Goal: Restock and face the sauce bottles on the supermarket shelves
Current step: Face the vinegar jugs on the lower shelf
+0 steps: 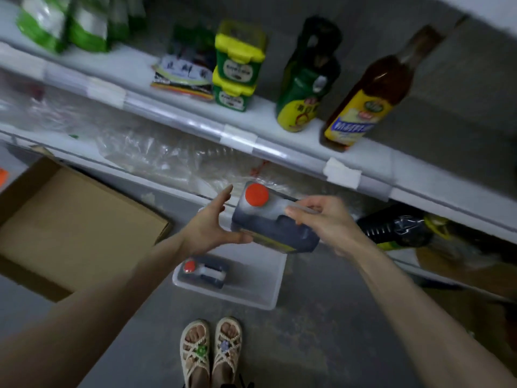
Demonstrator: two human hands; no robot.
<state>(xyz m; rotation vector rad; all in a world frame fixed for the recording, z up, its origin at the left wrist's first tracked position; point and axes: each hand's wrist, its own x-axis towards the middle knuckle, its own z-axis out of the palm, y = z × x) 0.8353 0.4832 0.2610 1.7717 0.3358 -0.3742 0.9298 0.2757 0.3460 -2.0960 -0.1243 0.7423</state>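
A dark sauce jug (268,222) with a red cap and a built-in handle hangs in the air in front of the shelves. My right hand (324,219) grips its handle from the right. My left hand (212,225) is spread against the jug's left side, fingers straight and thumb under its lower edge. A second, similar dark jug (205,271) with a red cap lies in a clear plastic tub (260,292) on the floor below. On the white shelf (279,152) stand a green-and-yellow bottle (305,82) and a brown bottle with a yellow label (366,99).
Two stacked green-and-yellow tubs (237,65) and a flat packet (181,77) sit on the shelf to the left. An open cardboard box (67,228) stands on the floor at left. Clear plastic wrap fills the lower shelf. My sandalled feet (209,351) stand just behind the tub.
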